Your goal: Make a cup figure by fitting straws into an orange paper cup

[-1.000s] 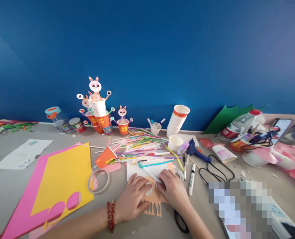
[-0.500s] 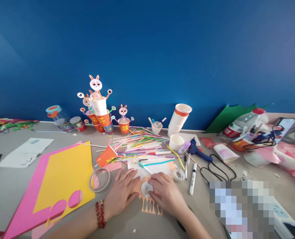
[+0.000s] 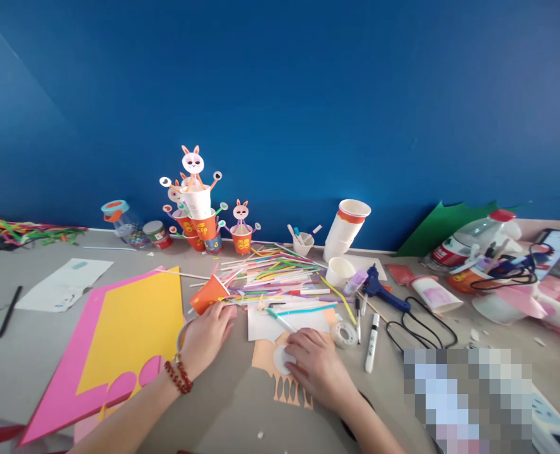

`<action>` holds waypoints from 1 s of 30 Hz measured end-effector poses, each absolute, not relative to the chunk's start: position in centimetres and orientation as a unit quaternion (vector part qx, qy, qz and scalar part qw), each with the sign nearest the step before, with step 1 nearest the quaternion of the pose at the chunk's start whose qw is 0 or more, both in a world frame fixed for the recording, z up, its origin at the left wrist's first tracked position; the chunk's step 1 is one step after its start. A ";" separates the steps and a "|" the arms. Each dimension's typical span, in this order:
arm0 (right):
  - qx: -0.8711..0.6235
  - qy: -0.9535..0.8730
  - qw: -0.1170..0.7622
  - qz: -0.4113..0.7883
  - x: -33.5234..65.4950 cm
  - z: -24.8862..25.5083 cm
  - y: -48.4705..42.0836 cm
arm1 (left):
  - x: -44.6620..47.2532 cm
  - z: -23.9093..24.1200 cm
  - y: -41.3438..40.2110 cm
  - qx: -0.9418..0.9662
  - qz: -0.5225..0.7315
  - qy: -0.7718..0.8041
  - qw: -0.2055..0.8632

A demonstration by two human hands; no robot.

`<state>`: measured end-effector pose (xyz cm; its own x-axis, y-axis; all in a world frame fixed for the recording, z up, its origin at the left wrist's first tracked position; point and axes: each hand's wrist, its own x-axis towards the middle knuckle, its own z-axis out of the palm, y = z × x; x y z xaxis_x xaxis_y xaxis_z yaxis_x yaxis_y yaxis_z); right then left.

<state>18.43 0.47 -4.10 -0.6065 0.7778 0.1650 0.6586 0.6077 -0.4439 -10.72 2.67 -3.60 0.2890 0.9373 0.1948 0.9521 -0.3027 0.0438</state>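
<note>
My right hand (image 3: 318, 366) has its fingers bent, with thumb and fingertips on the right edge of a white paper disc (image 3: 284, 360). The disc lies over a peach paper sheet (image 3: 263, 356) whose near side is cut into curved strips. My left hand (image 3: 207, 340), wearing a red bead bracelet, reaches forward with fingers stretched low over a small pink paper piece (image 3: 231, 311). Just beyond its fingers lies a tipped orange paper cup (image 3: 209, 294). A tape ring (image 3: 180, 340) is mostly hidden behind that hand.
Pink and yellow sheets (image 3: 133, 315) lie at left. Many coloured strips (image 3: 280, 274) spread behind the hands. Rabbit-faced cups (image 3: 199, 205) stand by the blue wall. To the right are a small tape roll (image 3: 345, 335), a marker (image 3: 372, 343) and a blue glue gun (image 3: 384, 291) with its cord.
My left hand has left the peach paper and moved left and forward to the pink piece near the orange cup. My right hand stays on the disc. The view has shifted slightly.
</note>
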 end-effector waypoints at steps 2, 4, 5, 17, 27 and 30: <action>-0.410 -0.880 0.176 0.163 18.3 -4.3 0.5 | -10.7 -4.1 3.1 -0.808 -0.082 -0.582 0.047; -0.408 -0.881 0.181 0.158 18.3 -4.5 0.5 | -10.5 -4.4 3.4 -0.815 -0.085 -0.571 0.055; -0.406 -0.881 0.186 0.158 18.3 -4.5 0.5 | -10.4 -4.4 3.5 -0.818 -0.093 -0.564 0.056; -0.386 -0.698 0.366 0.478 17.7 -1.2 -0.5 | -7.1 0.2 -0.1 -0.878 -0.355 -0.319 0.027; -0.433 -0.590 0.415 0.540 17.0 -2.0 -0.9 | -3.7 -1.0 -1.1 -0.859 -0.432 -0.268 -0.064; -0.449 -0.633 0.407 0.482 17.0 -2.4 -1.1 | -2.7 -0.9 -0.9 -0.747 -0.459 -0.367 -0.310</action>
